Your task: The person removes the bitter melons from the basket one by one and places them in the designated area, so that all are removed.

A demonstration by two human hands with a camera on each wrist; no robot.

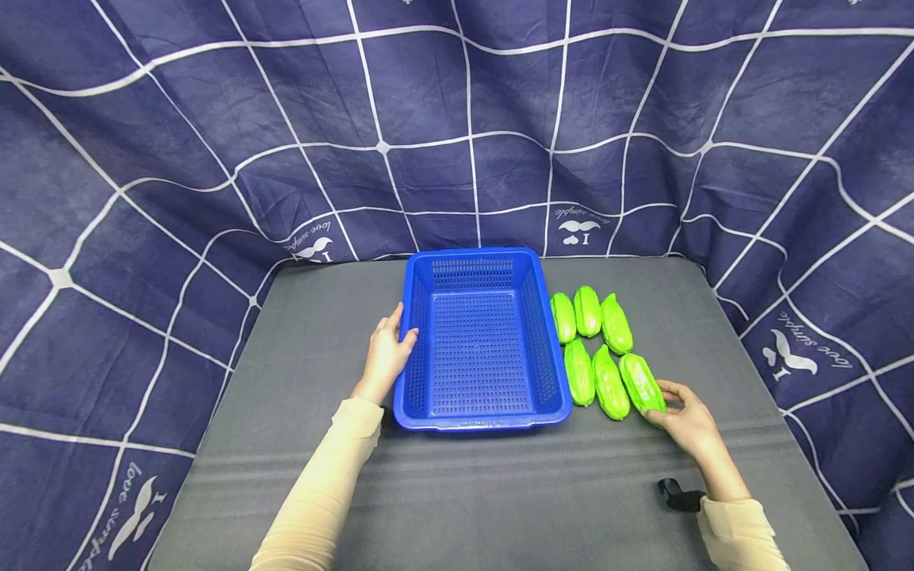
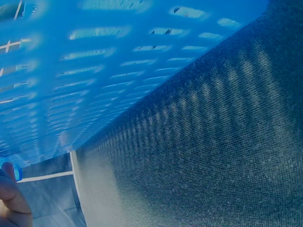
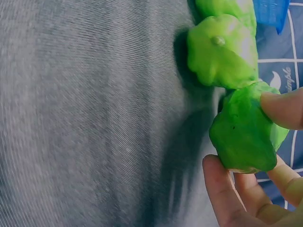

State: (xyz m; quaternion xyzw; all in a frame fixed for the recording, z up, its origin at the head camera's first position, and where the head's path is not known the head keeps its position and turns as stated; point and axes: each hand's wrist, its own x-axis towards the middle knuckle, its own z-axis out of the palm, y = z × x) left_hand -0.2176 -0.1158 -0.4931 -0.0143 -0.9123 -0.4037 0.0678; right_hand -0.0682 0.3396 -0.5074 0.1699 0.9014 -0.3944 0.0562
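A blue perforated plastic basket (image 1: 480,423) stands on the grey cloth with no contents visible inside. My left hand (image 1: 385,353) grips its left rim, with the thumb over the edge; the left wrist view catches only fingers (image 2: 12,194) at the rim beside the slotted wall (image 2: 94,90). To the right of the basket, several bright green ridged gourds (image 1: 609,385) lie in two rows. With thumb and fingers around it, my right hand (image 1: 689,420) holds the nearest right gourd (image 1: 641,382). That gourd (image 3: 246,132) sits close beside its neighbour (image 3: 222,52) in the right wrist view.
Grey cloth (image 1: 500,500) covers the table. A navy curtain with white lines (image 1: 471,103) surrounds it at the back and sides. Near the right sleeve, a small black camera (image 1: 671,493) is strapped at the wrist.
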